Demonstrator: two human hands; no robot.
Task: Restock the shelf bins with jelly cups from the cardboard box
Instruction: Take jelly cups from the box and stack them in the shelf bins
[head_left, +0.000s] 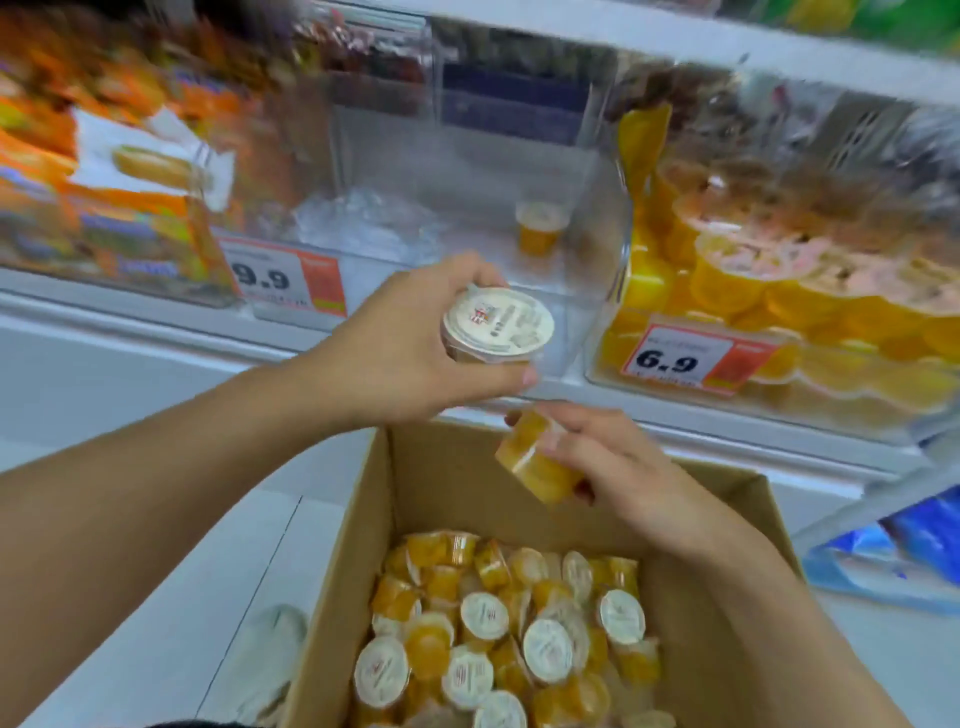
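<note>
The left hand (415, 338) is raised in front of the shelf, its bare forearm stretched up from the lower left. Its fingers and thumb are curled round a jelly cup (496, 325), which is held upright with its round, white foil lid facing up; printed marks on the lid are too blurred to be read. The right hand (608, 457) is held lower, just above the far edge of the cardboard box (717, 597), with the wrist bent inward. A second cup (535, 462) is pinched between its fingertips and thumb and is tilted on its side, so that the orange, translucent plastic wall is shown.

The box is made of plain brown board with smooth inner walls and is open at the top. A loose heap of small orange cups (498, 639) is seen in its bottom, some lying lid-up, some on their sides.

Behind the left hand a clear plastic bin (597, 171) with rounded corners is set on the white shelf (156, 322). One orange cup (540, 228) is standing inside it, well apart from the hands. A neighbouring bin (779, 291) on the right is filled with glossy yellow-orange cups. Price tags reading 9.9 (283, 280) and 6.9 (691, 358) are fixed to the bin fronts.
</note>
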